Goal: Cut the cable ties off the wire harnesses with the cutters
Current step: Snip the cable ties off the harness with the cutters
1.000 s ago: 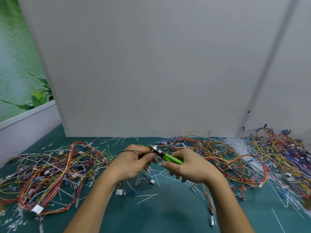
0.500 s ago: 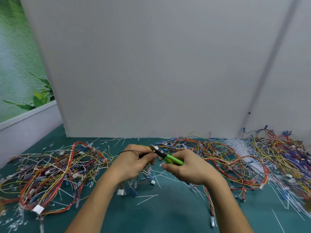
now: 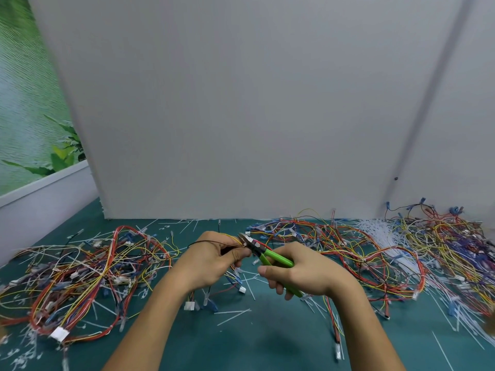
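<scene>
My left hand [image 3: 211, 261] grips a thin wire harness [image 3: 235, 279] above the green mat; its wires and white connectors hang below my fist. My right hand [image 3: 302, 271] holds the green-handled cutters [image 3: 270, 257], fingers curled round both handles. The cutters' metal jaws [image 3: 247, 241] point up-left and sit right at the wires pinched by my left thumb and fingers. Whether a cable tie lies between the jaws is too small to tell.
A tangled pile of harnesses [image 3: 80, 271] lies on the left of the mat [image 3: 267, 344]. Another pile [image 3: 348, 253] spreads behind my right hand, and a third [image 3: 450, 245] at far right. Cut white ties [image 3: 233, 315] litter the mat. A grey panel [image 3: 241, 116] stands behind.
Both hands have stayed in place over the mat. The cutters' jaws have shifted slightly along the held wires, staying at my left fingertips.
</scene>
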{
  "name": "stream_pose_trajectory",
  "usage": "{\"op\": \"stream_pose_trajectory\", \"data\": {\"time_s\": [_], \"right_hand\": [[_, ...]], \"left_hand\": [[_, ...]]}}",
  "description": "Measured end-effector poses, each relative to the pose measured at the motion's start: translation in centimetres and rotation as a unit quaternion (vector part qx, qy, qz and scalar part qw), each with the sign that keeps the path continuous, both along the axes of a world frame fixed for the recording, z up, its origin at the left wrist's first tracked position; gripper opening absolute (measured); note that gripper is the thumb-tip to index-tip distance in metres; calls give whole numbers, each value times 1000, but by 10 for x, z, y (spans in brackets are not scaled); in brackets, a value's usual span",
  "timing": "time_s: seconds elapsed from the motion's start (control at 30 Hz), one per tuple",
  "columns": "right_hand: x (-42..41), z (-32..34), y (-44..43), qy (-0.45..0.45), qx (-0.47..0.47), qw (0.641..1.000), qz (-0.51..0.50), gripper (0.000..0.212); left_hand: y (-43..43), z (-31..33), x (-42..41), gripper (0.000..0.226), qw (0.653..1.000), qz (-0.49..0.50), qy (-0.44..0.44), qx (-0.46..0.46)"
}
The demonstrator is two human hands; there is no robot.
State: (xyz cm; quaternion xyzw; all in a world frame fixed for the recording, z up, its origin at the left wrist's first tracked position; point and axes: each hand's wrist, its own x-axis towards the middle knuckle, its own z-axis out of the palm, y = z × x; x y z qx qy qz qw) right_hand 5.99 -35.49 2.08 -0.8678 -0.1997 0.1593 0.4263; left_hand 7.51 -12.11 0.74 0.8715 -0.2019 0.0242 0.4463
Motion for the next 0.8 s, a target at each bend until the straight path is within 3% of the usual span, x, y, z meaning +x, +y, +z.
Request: {"op": "stream_pose_trajectory", "data": {"time_s": [0.33,0.8], "right_hand": [[6,-7,0,5,-2,1000,-31,42],[-4,8,-4,28,37,999,-4,33]], "left_hand": [[-1,2,-2,17,1000,-10,-8,-7],[1,7,-4,19,999,-31,-36,-14]]}}
